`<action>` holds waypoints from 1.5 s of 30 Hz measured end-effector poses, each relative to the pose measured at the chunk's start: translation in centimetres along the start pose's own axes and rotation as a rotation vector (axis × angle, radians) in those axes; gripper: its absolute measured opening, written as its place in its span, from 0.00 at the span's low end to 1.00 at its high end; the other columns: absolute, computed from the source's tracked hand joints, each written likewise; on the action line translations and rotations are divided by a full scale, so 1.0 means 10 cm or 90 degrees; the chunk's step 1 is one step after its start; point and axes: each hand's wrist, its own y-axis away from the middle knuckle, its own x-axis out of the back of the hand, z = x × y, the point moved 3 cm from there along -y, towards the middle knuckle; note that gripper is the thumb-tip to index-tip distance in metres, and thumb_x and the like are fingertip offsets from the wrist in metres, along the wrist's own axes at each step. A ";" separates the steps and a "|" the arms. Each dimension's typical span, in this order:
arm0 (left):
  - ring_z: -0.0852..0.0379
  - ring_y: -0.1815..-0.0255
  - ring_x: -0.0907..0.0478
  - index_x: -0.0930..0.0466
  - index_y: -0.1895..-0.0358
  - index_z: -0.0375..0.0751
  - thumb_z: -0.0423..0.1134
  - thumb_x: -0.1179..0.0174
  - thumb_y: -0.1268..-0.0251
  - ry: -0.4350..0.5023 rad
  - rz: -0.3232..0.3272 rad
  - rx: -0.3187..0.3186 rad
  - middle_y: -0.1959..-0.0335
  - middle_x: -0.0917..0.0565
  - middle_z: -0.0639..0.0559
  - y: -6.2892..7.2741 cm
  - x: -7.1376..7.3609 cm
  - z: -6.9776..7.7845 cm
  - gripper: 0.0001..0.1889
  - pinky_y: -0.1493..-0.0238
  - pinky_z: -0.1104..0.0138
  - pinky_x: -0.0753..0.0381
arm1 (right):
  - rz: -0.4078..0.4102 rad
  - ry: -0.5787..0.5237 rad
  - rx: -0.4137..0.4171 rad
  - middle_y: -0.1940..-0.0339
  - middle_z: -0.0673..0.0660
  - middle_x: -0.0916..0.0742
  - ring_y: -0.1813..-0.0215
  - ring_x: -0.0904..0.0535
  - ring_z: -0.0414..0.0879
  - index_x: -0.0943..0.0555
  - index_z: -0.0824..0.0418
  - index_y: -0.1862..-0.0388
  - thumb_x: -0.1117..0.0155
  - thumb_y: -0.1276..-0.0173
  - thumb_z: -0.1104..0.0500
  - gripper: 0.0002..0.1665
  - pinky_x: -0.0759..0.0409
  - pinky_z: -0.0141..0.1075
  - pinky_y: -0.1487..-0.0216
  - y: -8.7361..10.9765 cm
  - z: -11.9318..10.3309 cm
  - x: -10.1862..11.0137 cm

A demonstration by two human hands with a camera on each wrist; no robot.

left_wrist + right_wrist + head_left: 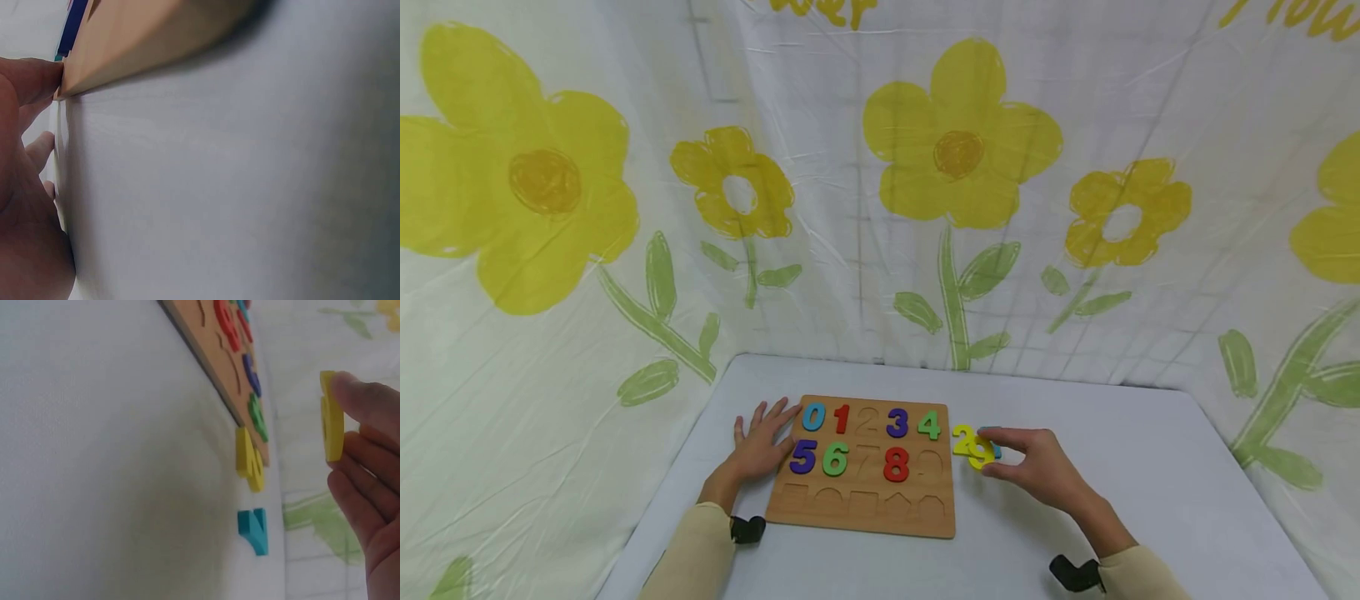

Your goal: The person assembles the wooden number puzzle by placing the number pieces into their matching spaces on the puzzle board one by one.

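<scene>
A wooden number board (861,525) lies on the table with several coloured numbers set in its recesses. At its left edge my left hand (756,450) rests with fingers spread; the thumb (40,78) touches the board's side in the left wrist view. To the right of the board, my right hand (1048,471) pinches a yellow number 9 (981,458) between thumb and fingers, raised above the table (334,419). Beneath and beside it lie a yellow number 2 (961,439) and a turquoise number 7 (254,531), partly hidden by the hand in the head view.
In the board's top rows, the 2, 7 and 9 recesses (931,463) hold no pieces. Its bottom row has several shaped outlines (897,505). A white table (1120,450) carries everything, with a flower-printed curtain (820,275) behind it.
</scene>
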 end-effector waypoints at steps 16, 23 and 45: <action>0.21 0.11 0.62 0.33 0.15 0.44 0.40 0.41 0.20 -0.011 -0.002 0.000 0.11 0.44 0.31 -0.01 -0.01 -0.02 0.33 0.20 0.22 0.77 | -0.041 -0.006 0.029 0.40 0.51 0.06 0.40 0.08 0.52 0.10 0.55 0.35 0.15 0.35 0.49 0.30 0.11 0.53 0.37 -0.17 -0.12 -0.42; 0.23 0.09 0.64 0.36 0.14 0.45 0.40 0.43 0.17 -0.020 -0.024 0.016 0.09 0.46 0.34 -0.02 -0.02 -0.03 0.33 0.20 0.23 0.79 | -0.046 -0.028 0.030 0.40 0.51 0.06 0.39 0.08 0.52 0.10 0.58 0.36 0.14 0.36 0.52 0.30 0.11 0.52 0.36 -0.26 -0.13 -0.59; 0.23 0.09 0.65 0.35 0.14 0.46 0.40 0.42 0.18 -0.017 -0.020 0.015 0.09 0.46 0.34 -0.02 -0.03 -0.06 0.33 0.20 0.23 0.80 | -0.093 0.007 0.038 0.37 0.51 0.07 0.35 0.11 0.48 0.12 0.57 0.32 0.16 0.33 0.55 0.30 0.13 0.50 0.33 -0.33 -0.17 -0.85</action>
